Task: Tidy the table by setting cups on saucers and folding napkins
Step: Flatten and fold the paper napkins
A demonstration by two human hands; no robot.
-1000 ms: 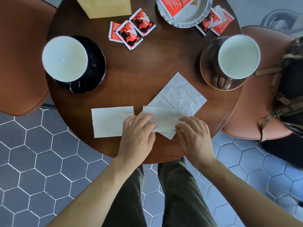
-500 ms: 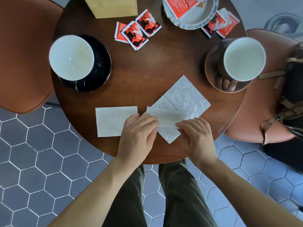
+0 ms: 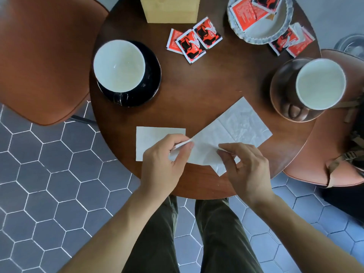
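On the round dark wooden table (image 3: 216,79) a folded white napkin (image 3: 151,138) lies flat at the near left. My left hand (image 3: 165,164) and my right hand (image 3: 244,170) each pinch an end of a second folded napkin (image 3: 202,152), lifted above a crumpled unfolded napkin (image 3: 242,125) lying diagonally. A white-lined cup (image 3: 119,66) stands on a black saucer (image 3: 151,75) at the left. Another white-lined brown cup (image 3: 321,83) stands on a brown saucer (image 3: 279,89) at the right.
Red and black sachets (image 3: 195,42) lie at the table's far middle, more (image 3: 291,42) beside a fluted white dish (image 3: 260,32) holding sachets. A tan box (image 3: 171,8) stands at the far edge. Brown chairs (image 3: 39,56) flank the table; a bag (image 3: 354,146) rests on the right one.
Both hands went from pressing the middle napkin flat to pinching its ends and lifting it off the table. The view has shifted slightly.
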